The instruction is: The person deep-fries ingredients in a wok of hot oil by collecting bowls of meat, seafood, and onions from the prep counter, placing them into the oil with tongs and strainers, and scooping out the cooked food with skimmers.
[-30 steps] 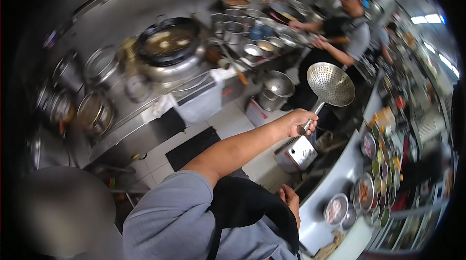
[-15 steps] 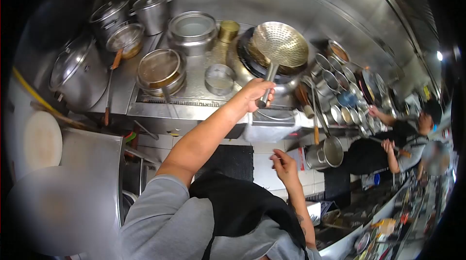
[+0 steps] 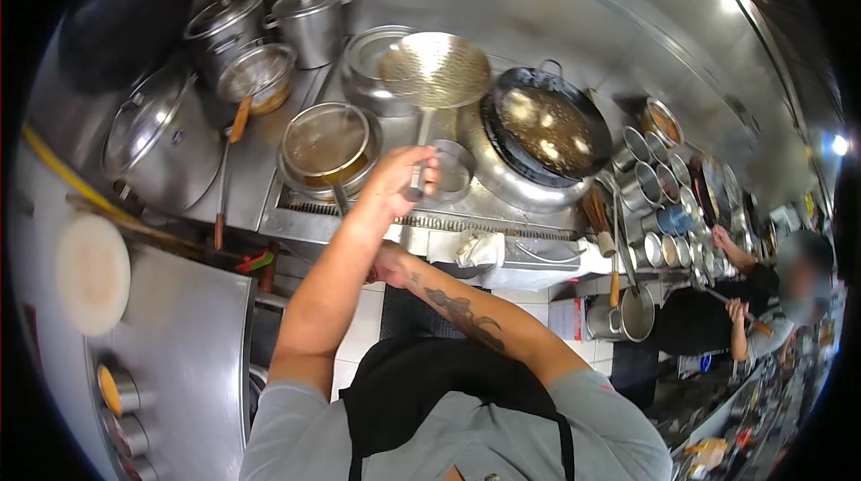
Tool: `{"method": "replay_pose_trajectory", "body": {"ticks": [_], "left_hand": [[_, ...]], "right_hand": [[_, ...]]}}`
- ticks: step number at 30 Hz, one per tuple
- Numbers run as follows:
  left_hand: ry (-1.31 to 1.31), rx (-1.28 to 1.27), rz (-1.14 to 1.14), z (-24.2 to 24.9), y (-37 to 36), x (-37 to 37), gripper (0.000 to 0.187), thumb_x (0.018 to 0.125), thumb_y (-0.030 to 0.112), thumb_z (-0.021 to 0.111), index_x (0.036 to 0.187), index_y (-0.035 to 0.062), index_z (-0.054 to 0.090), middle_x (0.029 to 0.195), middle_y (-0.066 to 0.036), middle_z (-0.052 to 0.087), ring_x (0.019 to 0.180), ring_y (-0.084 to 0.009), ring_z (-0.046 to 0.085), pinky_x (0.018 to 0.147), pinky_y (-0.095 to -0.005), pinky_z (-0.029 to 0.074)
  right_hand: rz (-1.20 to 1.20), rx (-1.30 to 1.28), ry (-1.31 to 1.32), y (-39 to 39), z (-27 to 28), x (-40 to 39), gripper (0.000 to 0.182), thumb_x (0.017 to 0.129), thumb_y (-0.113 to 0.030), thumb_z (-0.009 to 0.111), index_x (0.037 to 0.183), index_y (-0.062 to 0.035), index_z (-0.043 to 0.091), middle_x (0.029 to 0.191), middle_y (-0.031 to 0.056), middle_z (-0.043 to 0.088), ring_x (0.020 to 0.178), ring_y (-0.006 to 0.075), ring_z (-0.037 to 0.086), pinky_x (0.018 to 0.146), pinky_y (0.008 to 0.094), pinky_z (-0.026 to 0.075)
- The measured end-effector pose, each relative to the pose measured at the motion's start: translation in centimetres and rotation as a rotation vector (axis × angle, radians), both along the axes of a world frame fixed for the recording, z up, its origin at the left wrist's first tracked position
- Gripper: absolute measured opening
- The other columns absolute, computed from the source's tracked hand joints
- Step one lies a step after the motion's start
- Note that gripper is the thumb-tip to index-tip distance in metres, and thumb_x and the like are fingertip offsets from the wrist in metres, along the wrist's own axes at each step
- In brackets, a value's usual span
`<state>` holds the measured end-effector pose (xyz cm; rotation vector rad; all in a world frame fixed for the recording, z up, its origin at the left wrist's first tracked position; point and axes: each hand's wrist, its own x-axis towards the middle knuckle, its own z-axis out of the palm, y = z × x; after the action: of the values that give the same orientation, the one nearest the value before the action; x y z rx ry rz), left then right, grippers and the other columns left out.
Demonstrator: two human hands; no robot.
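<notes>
My left hand (image 3: 408,178) is closed round the handle of a large perforated skimmer (image 3: 437,73). The skimmer's bowl is raised over the stove, in front of a lidded round pot (image 3: 372,55). Right of it, a black wok (image 3: 574,122) holds dark oil with several pale pieces in it. My right hand (image 3: 389,264) is crossed beneath my left forearm, near the stove's front edge; its fingers are mostly hidden. Below the skimmer's handle stands a round metal ring or tin (image 3: 451,169). A fine strainer (image 3: 326,142) rests on a pot to the left.
Large lidded pots (image 3: 157,144) and a wooden-handled strainer (image 3: 257,73) stand at the left. Several metal containers (image 3: 641,185) line the right side. A co-worker (image 3: 717,301) holds a long tool there. A tall pot (image 3: 628,312) sits at lower right.
My left hand has carried the skimmer left, away from the wok, uncovering the oil and pale pieces. My right hand has swung left under my left arm.
</notes>
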<state>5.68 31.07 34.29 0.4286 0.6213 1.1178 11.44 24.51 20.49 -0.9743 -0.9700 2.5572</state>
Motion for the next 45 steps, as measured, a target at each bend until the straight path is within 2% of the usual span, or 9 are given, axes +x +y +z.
{"method": "replay_pose_trajectory", "body": {"ticks": [2,9,18,24,29,33,36,37,45], "left_hand": [[0.025,0.007,0.034,0.6,0.2,-1.2,0.012,0.087,0.013,0.059,0.088,0.0047,0.051,0.073,-0.005,0.054,0.056,-0.0126,0.052,0.045,-0.0284,0.043],[0.045,0.085,0.02,4.7,1.9,-3.3,0.015,0.092,0.016,0.053,0.101,0.0038,0.051,0.08,-0.003,0.054,0.058,-0.01,0.051,0.045,-0.0246,0.043],[0.057,0.136,-0.064,8.5,4.1,-1.0,0.011,0.092,0.016,0.052,0.095,0.0053,0.05,0.079,-0.003,0.053,0.057,-0.0094,0.05,0.045,-0.0243,0.043],[0.13,0.079,-0.048,6.4,5.2,3.8,0.012,0.091,0.017,0.053,0.091,0.0051,0.049,0.077,-0.004,0.053,0.057,-0.0102,0.051,0.044,-0.0249,0.043],[0.163,0.042,-0.029,3.3,5.9,8.3,0.012,0.089,0.015,0.056,0.091,0.0045,0.049,0.077,-0.005,0.053,0.056,-0.0117,0.051,0.043,-0.0262,0.042],[0.213,0.024,-0.016,1.5,5.7,11.1,0.012,0.088,0.014,0.057,0.089,0.0047,0.05,0.075,-0.006,0.054,0.056,-0.0124,0.051,0.043,-0.0272,0.042],[0.303,0.017,0.018,1.3,4.4,12.3,0.01,0.09,0.014,0.053,0.09,0.0043,0.05,0.076,-0.003,0.053,0.055,-0.01,0.05,0.044,-0.026,0.041],[0.299,0.023,0.024,1.2,4.0,12.4,0.009,0.089,0.013,0.053,0.089,0.0039,0.05,0.075,-0.004,0.054,0.056,-0.0107,0.05,0.044,-0.0263,0.041],[0.412,0.057,0.059,-0.4,4.8,10.5,0.011,0.088,0.013,0.057,0.089,0.0037,0.051,0.073,-0.006,0.054,0.054,-0.0128,0.052,0.041,-0.0274,0.042]], "right_hand": [[-0.162,0.031,-0.076,0.6,1.1,-0.1,0.019,0.093,-0.024,0.05,0.099,-0.0063,0.051,0.066,0.0037,0.051,0.045,0.0138,0.046,0.041,0.028,0.038],[-0.28,0.117,0.056,4.4,5.5,6.3,0.024,0.092,-0.012,0.05,0.115,-0.0069,0.049,0.064,0.0015,0.049,0.04,0.0091,0.038,0.036,0.0232,0.03],[-0.611,0.375,-0.169,6.8,11.4,29.4,0.032,0.093,-0.03,0.056,0.118,-0.0108,0.054,0.076,0.0023,0.053,0.051,0.0056,0.041,0.039,0.0184,0.034],[-0.747,0.763,-0.548,9.9,11.5,45.8,0.032,0.097,-0.034,0.048,0.109,-0.0075,0.061,0.059,-0.0021,0.049,0.042,0.0072,0.039,0.036,0.0222,0.028],[-0.701,1.122,-0.978,14.0,10.0,53.7,0.031,0.096,-0.027,0.047,0.099,-0.0009,0.063,0.061,0.0097,0.055,0.049,0.0156,0.052,0.049,0.0334,0.043],[-0.628,1.64,-1.085,18.9,5.1,59.0,0.028,0.097,-0.026,0.046,0.097,-0.0024,0.061,0.052,0.0007,0.049,0.039,0.0114,0.045,0.038,0.0281,0.036],[-0.625,1.2,-0.939,17.7,6.1,59.1,0.026,0.097,-0.025,0.046,0.096,-0.0036,0.061,0.052,0.0008,0.047,0.039,0.0112,0.044,0.036,0.0292,0.033],[-0.633,0.859,-0.775,16.1,8.0,58.4,0.023,0.097,-0.024,0.046,0.099,-0.0053,0.059,0.054,0.0009,0.046,0.038,0.0106,0.04,0.034,0.0288,0.03],[-0.659,0.393,-0.497,12.1,9.5,58.3,0.019,0.096,-0.019,0.046,0.111,-0.0069,0.047,0.059,0.0024,0.051,0.035,0.0097,0.034,0.034,0.0253,0.022]]}}
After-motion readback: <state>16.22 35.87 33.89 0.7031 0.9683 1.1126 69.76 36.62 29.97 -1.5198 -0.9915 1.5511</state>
